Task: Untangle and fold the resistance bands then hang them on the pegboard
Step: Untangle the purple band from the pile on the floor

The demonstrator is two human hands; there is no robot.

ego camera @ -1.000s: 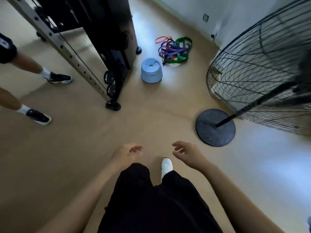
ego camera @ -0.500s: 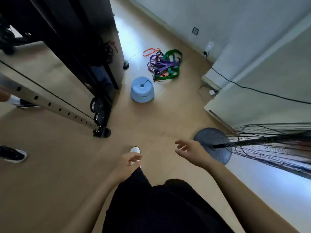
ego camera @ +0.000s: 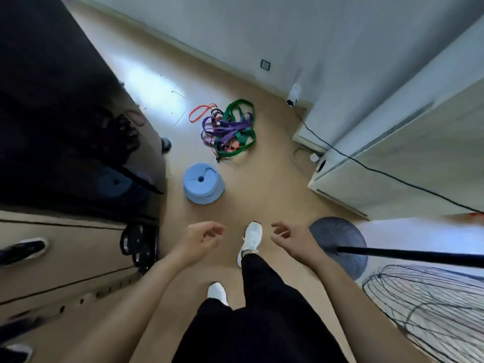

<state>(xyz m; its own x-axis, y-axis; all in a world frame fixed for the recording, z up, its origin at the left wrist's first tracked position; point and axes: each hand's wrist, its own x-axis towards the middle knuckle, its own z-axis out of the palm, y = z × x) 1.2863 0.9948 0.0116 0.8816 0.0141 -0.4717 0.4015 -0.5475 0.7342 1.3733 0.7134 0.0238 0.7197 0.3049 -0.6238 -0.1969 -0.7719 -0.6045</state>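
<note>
Purple, green resistance bands (ego camera: 230,126) lie well beyond left hand (ego camera: 200,239) and right hand (ego camera: 292,239), both relaxed, empty

You have one view, a wide-angle camera on your head that faces forward and steeply down, so your black-trousered legs (ego camera: 262,323) fill the lower middle and the floor (ego camera: 275,184) bends away toward the edges. Your left hand (ego camera: 203,238) and right hand (ego camera: 292,239) sit close under the lens, while the resistance bands (ego camera: 227,129) lie well ahead, small in the upper middle, beyond the blue round object (ego camera: 204,186) and near the wall (ego camera: 314,35).
</note>
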